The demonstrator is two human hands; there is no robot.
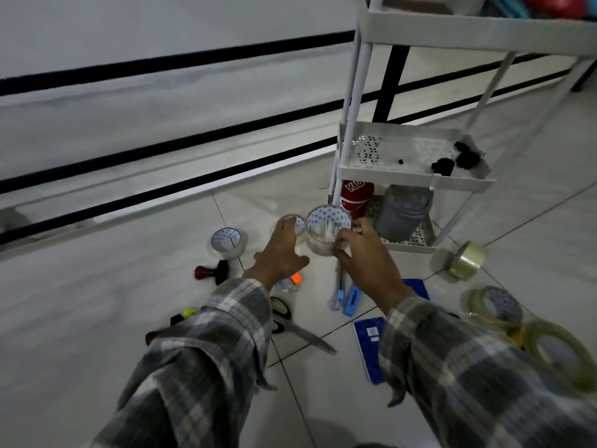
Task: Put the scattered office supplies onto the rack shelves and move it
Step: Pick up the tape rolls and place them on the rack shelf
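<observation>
A white three-tier rack [416,181] stands on the tiled floor at the upper right. My right hand [365,257] grips a clear tape roll [326,229] held just above the floor, left of the rack's bottom shelf. My left hand [284,250] is closed around a smaller clear tape roll [295,223] right beside it. Another tape roll [226,242] lies on the floor further left. Several tape rolls lie at the right, one [466,260] near the rack's foot, two more [496,305] [562,354] lower down.
The bottom shelf holds a red can [355,197] and a grey container [403,211]; black clips [458,160] sit on the middle shelf. Scissors [300,331], a red-handled stamp [211,271], highlighters [185,315], blue pens [342,295] and blue pads [370,347] lie scattered below my hands.
</observation>
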